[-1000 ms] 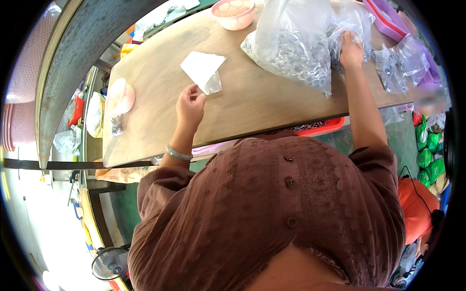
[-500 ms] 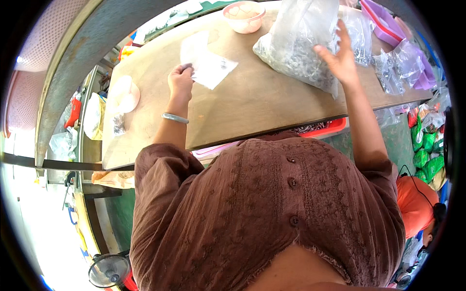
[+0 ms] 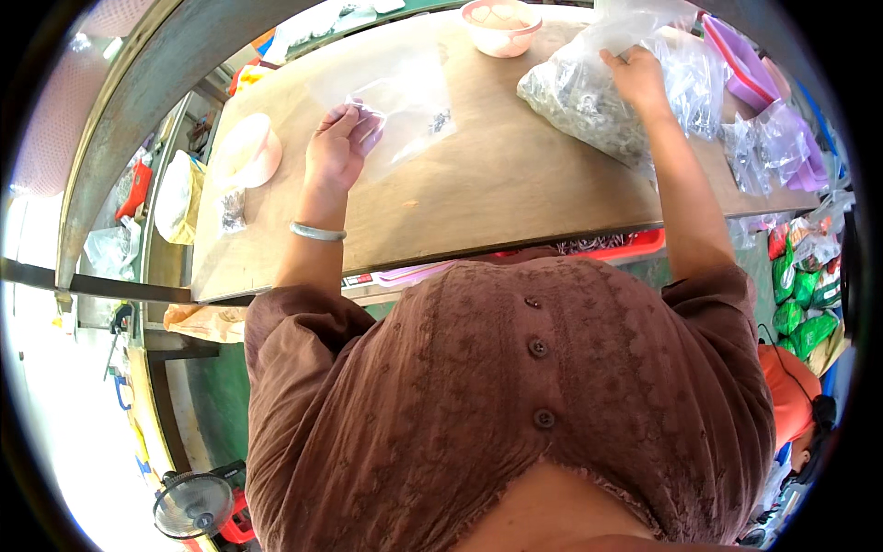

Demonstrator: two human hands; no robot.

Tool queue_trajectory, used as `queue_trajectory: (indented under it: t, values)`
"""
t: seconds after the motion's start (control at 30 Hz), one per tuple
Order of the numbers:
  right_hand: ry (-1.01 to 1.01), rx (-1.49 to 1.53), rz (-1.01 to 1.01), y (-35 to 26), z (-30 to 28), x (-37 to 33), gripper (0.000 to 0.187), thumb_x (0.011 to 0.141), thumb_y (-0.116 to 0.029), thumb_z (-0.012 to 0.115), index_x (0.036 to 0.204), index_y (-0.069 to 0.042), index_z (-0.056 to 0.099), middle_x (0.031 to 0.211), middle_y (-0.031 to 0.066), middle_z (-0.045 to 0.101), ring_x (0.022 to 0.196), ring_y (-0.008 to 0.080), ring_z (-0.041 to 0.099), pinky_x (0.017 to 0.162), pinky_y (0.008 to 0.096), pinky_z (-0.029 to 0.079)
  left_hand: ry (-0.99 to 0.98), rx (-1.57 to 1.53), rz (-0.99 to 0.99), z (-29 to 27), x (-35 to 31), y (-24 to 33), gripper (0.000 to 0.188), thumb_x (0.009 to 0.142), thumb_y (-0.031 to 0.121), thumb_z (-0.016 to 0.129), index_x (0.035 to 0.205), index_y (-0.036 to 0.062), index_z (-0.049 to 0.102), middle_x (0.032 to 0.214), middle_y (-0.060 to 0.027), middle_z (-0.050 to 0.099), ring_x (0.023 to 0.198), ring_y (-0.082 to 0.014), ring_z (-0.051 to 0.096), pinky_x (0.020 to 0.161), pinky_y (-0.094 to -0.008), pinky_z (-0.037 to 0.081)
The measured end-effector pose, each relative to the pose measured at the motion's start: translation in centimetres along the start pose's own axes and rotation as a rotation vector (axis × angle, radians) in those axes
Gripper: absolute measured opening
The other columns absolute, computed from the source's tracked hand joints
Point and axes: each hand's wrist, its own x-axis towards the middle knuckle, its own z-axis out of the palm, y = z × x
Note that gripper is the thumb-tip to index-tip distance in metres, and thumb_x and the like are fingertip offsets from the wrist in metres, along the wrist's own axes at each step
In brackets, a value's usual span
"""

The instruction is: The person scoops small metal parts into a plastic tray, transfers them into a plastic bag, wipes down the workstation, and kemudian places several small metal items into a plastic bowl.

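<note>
My left hand [image 3: 338,152], with a pale bangle at its wrist, pinches a thin clear plastic bag [image 3: 405,87] above the left half of the table. A few small dark pieces lie in one corner of that bag. On the right, my right hand [image 3: 636,81] has its fingers curled on the upper part of a big clear plastic bag [image 3: 584,101]. Many small greyish pieces fill the big bag, too small to name. Part of the big bag is hidden behind my right hand.
A pink bowl [image 3: 501,28] stands at the table's far edge. Pale pink bowls [image 3: 253,152] and a small filled bag [image 3: 232,212] are at the left. Lilac baskets [image 3: 740,60] and small filled bags [image 3: 754,152] lie right. A person in orange [image 3: 789,391] is low at right.
My right hand has gone from spread fingers to curled ones on the big bag, whose top has sunk. The thin bag in my left hand has spread out wider.
</note>
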Motion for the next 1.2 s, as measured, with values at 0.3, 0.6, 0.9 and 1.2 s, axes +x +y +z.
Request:
queue_trajectory:
  t: [0.3,0.6,0.9,1.2]
  values:
    - [0.311,0.136,-0.192,-3.2,1.1,3.3,0.035,0.074,-0.033,0.059,0.076,0.003,0.059,0.075,0.0235,0.058,0.075,0.0393,0.055,0.068,0.0409,0.043,-0.278,-0.086,0.003,-2.2,-0.4,1.7,0.008,0.086,0.006,0.047,0.083,0.0084,0.055,0.084,-0.0045,0.058,0.078,-0.0176,0.057,0.071,-0.0318,0.046]
    - [0.219,0.099,-0.257,-6.8,6.9,4.2,0.031,0.076,-0.029,0.056,0.082,0.002,0.059,0.081,0.0224,0.059,0.078,0.0376,0.056,0.071,0.0388,0.043,-0.182,-0.256,0.147,5.8,-4.1,0.0,0.011,0.080,-0.002,0.050,0.091,0.0005,0.052,0.084,-0.0116,0.058,0.074,-0.0231,0.057,0.065,-0.0337,0.050]
    - [0.041,0.520,-0.292,-8.4,2.2,-5.0,0.048,0.076,-0.022,0.062,0.116,0.000,0.047,0.120,0.0155,0.046,0.093,0.0240,0.054,0.077,0.0367,0.044,-0.166,0.021,0.426,13.6,-5.3,-4.5,0.009,0.083,-0.001,0.046,0.089,0.0007,0.053,0.084,-0.0072,0.058,0.070,-0.0155,0.056,0.062,-0.0264,0.047]
    - [-0.463,1.474,0.039,-8.9,0.1,-12.6,0.062,0.085,-0.022,0.053,0.133,-0.003,0.019,0.123,0.0182,0.041,0.110,0.0261,0.045,0.095,0.0373,0.033,-0.520,0.660,0.906,15.3,-7.0,-6.4,0.019,0.071,0.002,0.057,0.090,0.0004,0.052,0.087,-0.0142,0.054,0.075,-0.0247,0.056,0.067,-0.0315,0.046]
